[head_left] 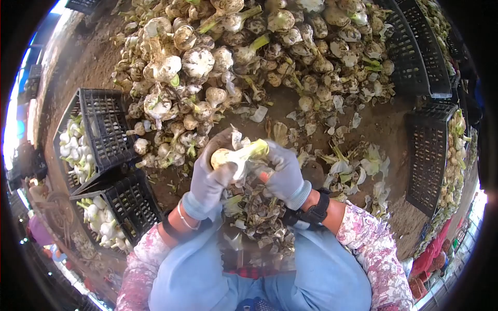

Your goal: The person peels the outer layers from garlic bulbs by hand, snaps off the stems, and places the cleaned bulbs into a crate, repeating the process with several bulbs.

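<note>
A garlic bulb (222,158) with a pale green-yellow stem lies sideways between my two gloved hands, above my lap. My left hand (208,181) is closed around the bulb end, thumb pressed on its front. At the stem end, my right hand (282,172) is closed, its fingers partly hidden behind the stem and loose papery skin. A fingertip shows bare through the right glove. Peeled garlic skins (262,212) are heaped on the ground between my knees, just below the hands.
A large pile of unpeeled garlic (202,62) spreads ahead. Black crates of cleaned white garlic (106,124) stand at left, another crate (428,155) at right with more garlic beyond it. Scattered husks (358,166) lie on the bare soil to the right.
</note>
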Action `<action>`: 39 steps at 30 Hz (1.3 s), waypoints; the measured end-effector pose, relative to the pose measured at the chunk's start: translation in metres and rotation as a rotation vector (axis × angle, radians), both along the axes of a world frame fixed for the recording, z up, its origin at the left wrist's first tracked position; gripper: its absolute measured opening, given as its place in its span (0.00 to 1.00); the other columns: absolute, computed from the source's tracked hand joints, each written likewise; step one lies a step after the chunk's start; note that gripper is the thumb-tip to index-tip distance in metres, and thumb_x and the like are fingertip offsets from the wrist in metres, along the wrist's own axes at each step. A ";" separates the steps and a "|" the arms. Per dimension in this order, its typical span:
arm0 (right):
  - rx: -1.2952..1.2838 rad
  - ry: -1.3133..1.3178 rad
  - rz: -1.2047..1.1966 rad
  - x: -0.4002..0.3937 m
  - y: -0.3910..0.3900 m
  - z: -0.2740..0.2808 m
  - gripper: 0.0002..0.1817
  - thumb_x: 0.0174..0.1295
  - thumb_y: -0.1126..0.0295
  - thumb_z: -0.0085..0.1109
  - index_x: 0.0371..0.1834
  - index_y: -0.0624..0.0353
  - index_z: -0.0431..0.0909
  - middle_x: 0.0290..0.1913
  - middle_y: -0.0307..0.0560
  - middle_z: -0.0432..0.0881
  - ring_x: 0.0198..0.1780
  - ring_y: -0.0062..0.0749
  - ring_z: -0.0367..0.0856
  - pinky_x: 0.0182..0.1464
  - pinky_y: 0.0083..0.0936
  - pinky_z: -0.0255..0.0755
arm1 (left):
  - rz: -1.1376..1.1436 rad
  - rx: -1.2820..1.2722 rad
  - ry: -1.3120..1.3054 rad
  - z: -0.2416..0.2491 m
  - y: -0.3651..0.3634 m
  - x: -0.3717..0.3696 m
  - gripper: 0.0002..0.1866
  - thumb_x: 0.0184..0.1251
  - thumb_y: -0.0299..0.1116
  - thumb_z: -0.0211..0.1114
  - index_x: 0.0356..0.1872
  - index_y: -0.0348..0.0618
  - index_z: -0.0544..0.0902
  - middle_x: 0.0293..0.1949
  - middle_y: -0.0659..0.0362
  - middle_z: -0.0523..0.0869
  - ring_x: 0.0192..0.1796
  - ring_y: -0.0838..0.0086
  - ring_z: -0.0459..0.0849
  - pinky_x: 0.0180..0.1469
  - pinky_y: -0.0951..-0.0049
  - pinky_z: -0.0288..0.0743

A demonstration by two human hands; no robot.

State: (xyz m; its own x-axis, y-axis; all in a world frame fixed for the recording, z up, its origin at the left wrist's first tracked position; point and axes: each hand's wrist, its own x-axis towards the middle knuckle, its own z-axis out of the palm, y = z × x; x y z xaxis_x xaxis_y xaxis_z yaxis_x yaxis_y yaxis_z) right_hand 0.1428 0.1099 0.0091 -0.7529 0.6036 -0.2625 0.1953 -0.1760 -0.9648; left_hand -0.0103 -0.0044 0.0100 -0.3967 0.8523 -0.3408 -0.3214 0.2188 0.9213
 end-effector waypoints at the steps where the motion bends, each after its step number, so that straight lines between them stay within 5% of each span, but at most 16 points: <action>1: 0.344 0.074 0.020 0.001 0.003 -0.008 0.18 0.51 0.77 0.67 0.48 0.57 0.81 0.44 0.45 0.83 0.43 0.39 0.83 0.47 0.27 0.77 | 0.031 -0.056 -0.454 0.007 -0.001 0.000 0.39 0.61 0.49 0.73 0.68 0.38 0.69 0.50 0.52 0.82 0.42 0.66 0.84 0.40 0.72 0.80; 3: 0.392 0.117 0.030 0.003 0.011 -0.018 0.23 0.44 0.81 0.65 0.47 0.57 0.81 0.42 0.50 0.81 0.45 0.48 0.82 0.50 0.31 0.76 | 0.027 -0.128 -0.885 0.025 -0.003 -0.001 0.27 0.76 0.50 0.55 0.65 0.41 0.69 0.49 0.51 0.83 0.40 0.65 0.85 0.31 0.73 0.80; 5: 0.375 0.144 0.042 0.002 0.016 -0.015 0.21 0.44 0.81 0.64 0.46 0.57 0.82 0.42 0.50 0.82 0.46 0.47 0.82 0.51 0.31 0.75 | -0.153 0.039 -1.206 0.011 -0.006 -0.017 0.32 0.72 0.55 0.58 0.65 0.38 0.71 0.54 0.50 0.82 0.52 0.61 0.83 0.49 0.60 0.82; 7: -0.027 0.149 -0.051 0.006 0.008 -0.021 0.17 0.55 0.81 0.61 0.49 0.60 0.80 0.44 0.43 0.83 0.45 0.32 0.82 0.51 0.27 0.75 | 0.158 -0.087 -0.944 0.012 0.008 -0.010 0.31 0.75 0.51 0.54 0.68 0.38 0.67 0.57 0.52 0.80 0.56 0.61 0.81 0.56 0.59 0.79; 8: -0.257 0.140 -0.092 0.006 0.006 -0.018 0.16 0.58 0.81 0.59 0.50 0.61 0.79 0.45 0.41 0.83 0.45 0.28 0.81 0.51 0.25 0.74 | 0.012 -0.067 -0.524 0.001 0.006 -0.013 0.31 0.77 0.47 0.52 0.73 0.39 0.61 0.62 0.55 0.77 0.59 0.65 0.79 0.60 0.63 0.76; 9: -0.489 0.130 -0.136 0.007 0.004 -0.013 0.14 0.62 0.80 0.57 0.51 0.61 0.78 0.45 0.39 0.83 0.45 0.23 0.80 0.50 0.24 0.74 | 0.018 -0.039 -0.458 0.003 0.007 -0.011 0.31 0.77 0.45 0.53 0.74 0.39 0.59 0.63 0.55 0.76 0.60 0.65 0.78 0.61 0.64 0.76; 11: -0.487 0.101 -0.196 0.005 -0.001 -0.008 0.11 0.68 0.76 0.55 0.52 0.63 0.76 0.45 0.35 0.82 0.44 0.15 0.76 0.48 0.19 0.73 | 0.023 0.011 -0.330 0.012 0.007 -0.004 0.33 0.76 0.41 0.55 0.75 0.39 0.56 0.64 0.54 0.74 0.62 0.66 0.77 0.61 0.65 0.75; 12: -0.480 0.107 -0.203 0.005 -0.004 -0.012 0.11 0.68 0.76 0.56 0.52 0.63 0.77 0.45 0.36 0.82 0.43 0.16 0.76 0.47 0.18 0.72 | -0.109 0.041 0.064 -0.001 -0.007 -0.011 0.39 0.68 0.38 0.67 0.74 0.36 0.57 0.68 0.50 0.69 0.68 0.66 0.72 0.66 0.64 0.71; 15: -0.394 -0.012 -0.113 0.007 -0.010 -0.005 0.12 0.67 0.74 0.58 0.52 0.63 0.77 0.45 0.36 0.82 0.43 0.16 0.77 0.47 0.17 0.72 | -0.007 -0.044 0.002 -0.007 -0.008 0.013 0.40 0.63 0.33 0.70 0.73 0.35 0.59 0.66 0.51 0.71 0.64 0.69 0.75 0.64 0.68 0.72; 20: -0.657 -0.011 0.060 0.013 0.002 0.010 0.15 0.68 0.68 0.57 0.54 0.62 0.78 0.47 0.38 0.83 0.46 0.19 0.79 0.52 0.22 0.73 | 0.149 -0.079 0.077 0.007 0.006 0.007 0.13 0.73 0.26 0.60 0.55 0.34 0.79 0.51 0.57 0.83 0.46 0.77 0.83 0.52 0.77 0.77; 23: -1.041 0.339 -0.191 0.021 -0.003 -0.004 0.17 0.68 0.67 0.57 0.56 0.63 0.77 0.50 0.40 0.83 0.50 0.22 0.80 0.56 0.24 0.72 | 0.129 0.111 -0.189 0.005 0.003 0.002 0.14 0.73 0.27 0.61 0.56 0.35 0.78 0.51 0.57 0.84 0.49 0.76 0.83 0.53 0.76 0.78; 29: -1.350 0.449 -0.298 0.022 0.007 -0.005 0.23 0.68 0.59 0.52 0.62 0.59 0.74 0.56 0.47 0.81 0.60 0.37 0.77 0.68 0.39 0.63 | -0.015 0.257 -0.340 0.015 0.001 -0.008 0.16 0.71 0.36 0.63 0.51 0.33 0.81 0.58 0.47 0.78 0.55 0.65 0.82 0.56 0.66 0.79; 30: -1.328 0.474 -0.454 0.032 0.009 -0.018 0.22 0.67 0.59 0.51 0.60 0.59 0.75 0.58 0.47 0.81 0.60 0.38 0.77 0.68 0.41 0.63 | -0.044 0.273 -0.398 0.017 -0.001 -0.011 0.17 0.71 0.37 0.64 0.51 0.33 0.81 0.59 0.46 0.76 0.56 0.63 0.82 0.56 0.64 0.78; 33: -0.957 0.123 -0.119 0.054 0.029 -0.060 0.22 0.61 0.61 0.57 0.58 0.56 0.76 0.58 0.50 0.80 0.60 0.44 0.78 0.62 0.43 0.70 | -0.036 0.259 -0.390 0.025 -0.002 -0.016 0.18 0.71 0.40 0.63 0.50 0.32 0.81 0.60 0.46 0.74 0.59 0.62 0.80 0.58 0.61 0.77; 36: 0.355 -0.861 0.737 0.056 0.054 -0.085 0.23 0.60 0.63 0.59 0.60 0.55 0.75 0.59 0.53 0.79 0.57 0.50 0.80 0.58 0.43 0.74 | 0.067 0.217 -0.376 0.023 -0.006 -0.020 0.20 0.73 0.38 0.61 0.54 0.31 0.78 0.62 0.46 0.73 0.60 0.64 0.78 0.61 0.64 0.76; 39: 0.670 -0.831 0.403 0.041 0.040 -0.029 0.30 0.53 0.65 0.67 0.62 0.52 0.74 0.56 0.54 0.80 0.56 0.55 0.78 0.56 0.44 0.75 | 0.136 0.138 -0.327 0.013 -0.010 -0.018 0.21 0.75 0.37 0.57 0.59 0.31 0.73 0.58 0.47 0.78 0.58 0.62 0.81 0.59 0.66 0.78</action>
